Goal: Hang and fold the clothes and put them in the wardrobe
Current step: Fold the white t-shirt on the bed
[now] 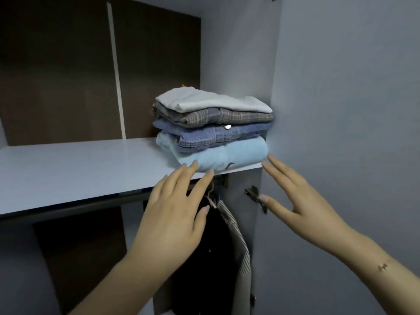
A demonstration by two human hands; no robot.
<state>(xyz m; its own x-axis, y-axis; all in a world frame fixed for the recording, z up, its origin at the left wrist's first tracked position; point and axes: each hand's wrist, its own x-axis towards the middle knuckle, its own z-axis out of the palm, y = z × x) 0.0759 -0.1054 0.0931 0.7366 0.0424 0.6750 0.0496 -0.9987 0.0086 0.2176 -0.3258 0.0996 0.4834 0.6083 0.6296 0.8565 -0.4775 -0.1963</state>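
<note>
Wardrobe shelf [68, 169] holds four stacked folded clothes [213, 130]; left hand [172, 214] and right hand [302, 205] spread, empty.

Both hands were raised, fingers straight and spread, holding nothing: the left hand [175, 214] at seven o'clock, the right hand [302, 201] at four o'clock.

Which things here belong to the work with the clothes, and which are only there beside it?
Belong to the job:
stack of folded clothes
wardrobe shelf
hanging clothes
left hand, right hand, both open

Just there:
door hinge
bracelet
</note>
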